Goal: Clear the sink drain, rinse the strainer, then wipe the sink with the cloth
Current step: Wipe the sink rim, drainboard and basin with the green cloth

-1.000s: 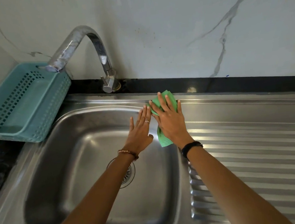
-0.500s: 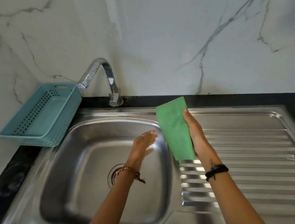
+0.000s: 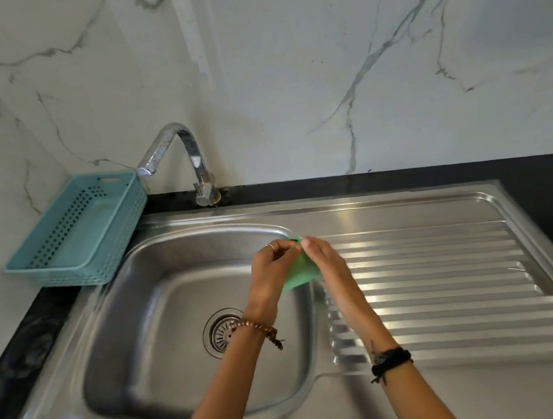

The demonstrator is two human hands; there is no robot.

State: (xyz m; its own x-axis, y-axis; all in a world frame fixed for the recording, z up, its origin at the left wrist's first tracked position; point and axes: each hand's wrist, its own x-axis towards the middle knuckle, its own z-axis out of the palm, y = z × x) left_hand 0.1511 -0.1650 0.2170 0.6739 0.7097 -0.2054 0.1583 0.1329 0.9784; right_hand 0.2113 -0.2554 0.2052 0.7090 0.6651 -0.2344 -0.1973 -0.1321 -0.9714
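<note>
1. The teal basket (image 3: 74, 232) sits at about 10 o'clock from the basin, partly overhanging the sink (image 3: 406, 215) rim. A wide wiping stroke toward that corner could nudge it, and it looks light enough to slide.

2. The faucet (image 3: 190, 157) stands at 12 o'clock with no water running. A hand reaching under its spout (image 3: 145, 171) could knock against it while wiping the back wall.

3. The strainer (image 3: 222, 332) is seated in the drain at the basin's centre, at about 7 o'clock from the hands. A cloth dragged flat across it could snag on the slots or lift it out of place.

4. The left hand (image 3: 270, 272) pinches the top edge of the green cloth (image 3: 301, 273) with narrow fingertips; the hold looks light, so the cloth could slip out.

5. The cloth hangs in the air between the hands, above the basin's 2 o'clock corner, apparently being folded. A loose fold would bunch and leave streaks.

6. The right hand (image 3: 326, 262) closes on the cloth's other side, fingers meeting the left's. If both let go, the cloth would drop into the basin.

7. The ribbed drainboard (image 3: 450, 293) at 3 o'clock may trap water in its grooves under flat wiping.
</note>
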